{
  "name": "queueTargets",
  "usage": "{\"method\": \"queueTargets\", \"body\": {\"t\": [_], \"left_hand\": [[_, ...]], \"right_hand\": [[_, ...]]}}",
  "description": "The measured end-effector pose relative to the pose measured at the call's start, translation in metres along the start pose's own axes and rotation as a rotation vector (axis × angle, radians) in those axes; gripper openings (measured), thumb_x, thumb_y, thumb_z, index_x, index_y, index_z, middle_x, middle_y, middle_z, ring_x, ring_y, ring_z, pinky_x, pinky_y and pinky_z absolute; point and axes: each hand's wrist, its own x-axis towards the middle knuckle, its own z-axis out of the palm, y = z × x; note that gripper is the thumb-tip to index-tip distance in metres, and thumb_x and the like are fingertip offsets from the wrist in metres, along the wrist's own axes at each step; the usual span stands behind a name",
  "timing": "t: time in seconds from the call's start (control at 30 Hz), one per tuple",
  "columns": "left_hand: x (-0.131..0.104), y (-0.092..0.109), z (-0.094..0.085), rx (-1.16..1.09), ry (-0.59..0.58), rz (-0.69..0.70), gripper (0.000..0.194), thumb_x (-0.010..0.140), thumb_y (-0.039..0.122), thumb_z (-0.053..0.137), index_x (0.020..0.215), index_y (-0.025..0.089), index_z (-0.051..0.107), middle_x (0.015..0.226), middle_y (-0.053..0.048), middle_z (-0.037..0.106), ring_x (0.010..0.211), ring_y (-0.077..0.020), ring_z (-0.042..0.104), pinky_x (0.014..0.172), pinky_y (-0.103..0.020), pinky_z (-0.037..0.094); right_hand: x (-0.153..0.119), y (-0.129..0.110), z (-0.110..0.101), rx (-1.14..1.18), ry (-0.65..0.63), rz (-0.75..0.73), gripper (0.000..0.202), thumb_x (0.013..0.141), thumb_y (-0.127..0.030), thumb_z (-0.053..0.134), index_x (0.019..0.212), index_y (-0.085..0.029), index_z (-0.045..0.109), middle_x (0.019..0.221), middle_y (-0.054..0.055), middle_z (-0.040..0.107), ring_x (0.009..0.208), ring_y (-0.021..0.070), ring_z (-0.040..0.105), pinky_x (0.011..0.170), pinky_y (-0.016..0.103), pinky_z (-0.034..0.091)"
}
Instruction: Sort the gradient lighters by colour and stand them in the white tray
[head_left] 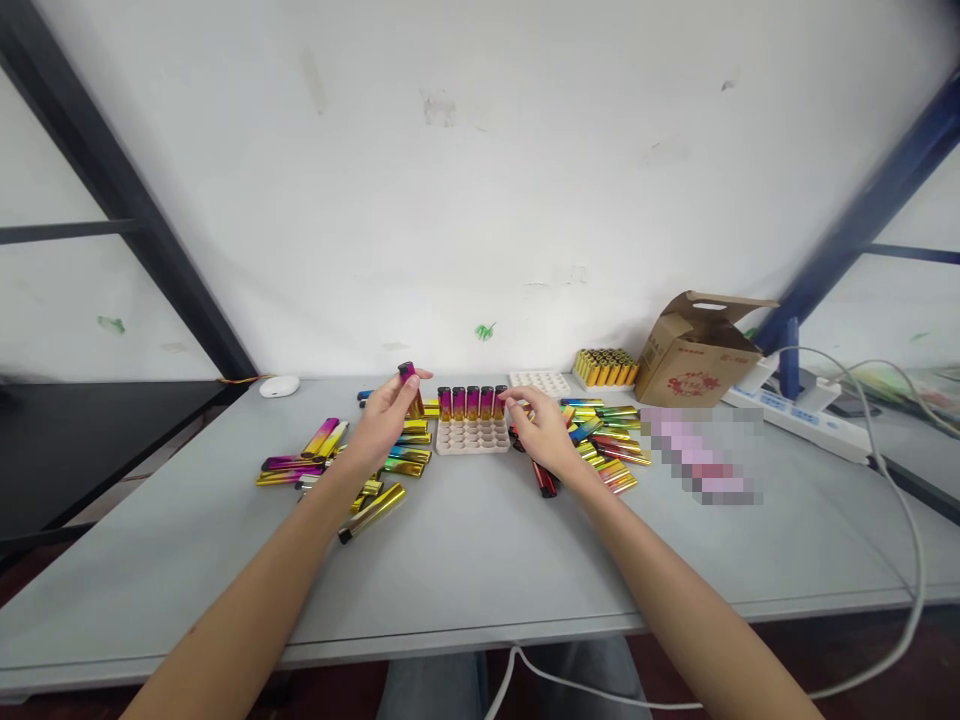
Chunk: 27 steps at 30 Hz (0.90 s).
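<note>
My left hand (381,418) is closed around an upright purple and gold cigarette lighter (415,398), left of a pale tray (472,448) with round holes. Along the tray's back edge stands a row of shiny purple and gold lighters (459,403). At the right end of that row, the thumb and fingertips of my right hand (546,432) pinch the last lighter (500,400). Loose metallic lighters (373,512) lie to the left of the tray, some behind my left hand. More loose lighters (619,450) in mixed colours lie beside my right hand.
At the back stand a second pale tray (541,382) and a tray filled with yellow lighters (606,370). An opened cardboard box (694,360), a white power strip (799,425) and a looping white cable (916,560) are on the right. A white object (279,386) lies back left.
</note>
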Motion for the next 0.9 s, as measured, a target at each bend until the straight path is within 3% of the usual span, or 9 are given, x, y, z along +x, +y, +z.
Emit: {"method": "queueTargets", "body": {"t": [0.1,0.23,0.47,0.9], "left_hand": [[0.003,-0.003,-0.003,0.035,-0.041,0.050,0.045,0.072,0.049,0.073,0.104,0.017,0.069,0.077,-0.002,0.066,0.077,-0.0160,0.061,0.079,-0.028,0.047],[0.004,-0.009,0.001,-0.066,-0.001,-0.020,0.048,0.061,0.038,0.084,0.100,0.015,0.069,0.090,-0.005,0.071,0.084,-0.0175,0.064,0.080,-0.030,0.049],[0.004,-0.016,0.004,-0.017,0.021,-0.036,0.033,0.061,0.034,0.083,0.083,0.013,0.070,0.087,-0.008,0.073,0.085,-0.0197,0.067,0.082,-0.031,0.051],[0.004,-0.033,0.008,0.164,0.007,0.089,0.031,0.058,0.026,0.083,0.084,0.016,0.071,0.075,-0.004,0.070,0.073,-0.0189,0.065,0.071,-0.030,0.051]], "right_hand": [[0.000,-0.001,0.000,-0.003,-0.005,0.000,0.024,0.091,-0.031,0.046,0.096,-0.021,0.068,0.100,0.007,0.069,0.099,0.0223,0.060,0.085,0.036,0.046],[-0.001,-0.001,0.000,0.022,-0.032,-0.001,0.028,0.094,-0.034,0.042,0.095,-0.022,0.068,0.100,0.006,0.069,0.099,0.0219,0.060,0.086,0.036,0.044],[-0.002,-0.004,0.000,0.032,-0.058,-0.013,0.035,0.096,-0.039,0.038,0.094,-0.021,0.068,0.097,0.006,0.068,0.097,0.0218,0.059,0.087,0.035,0.043],[-0.002,-0.008,0.000,0.039,-0.059,-0.026,0.039,0.097,-0.040,0.034,0.094,-0.022,0.068,0.095,0.006,0.067,0.096,0.0220,0.060,0.089,0.035,0.042]]}}
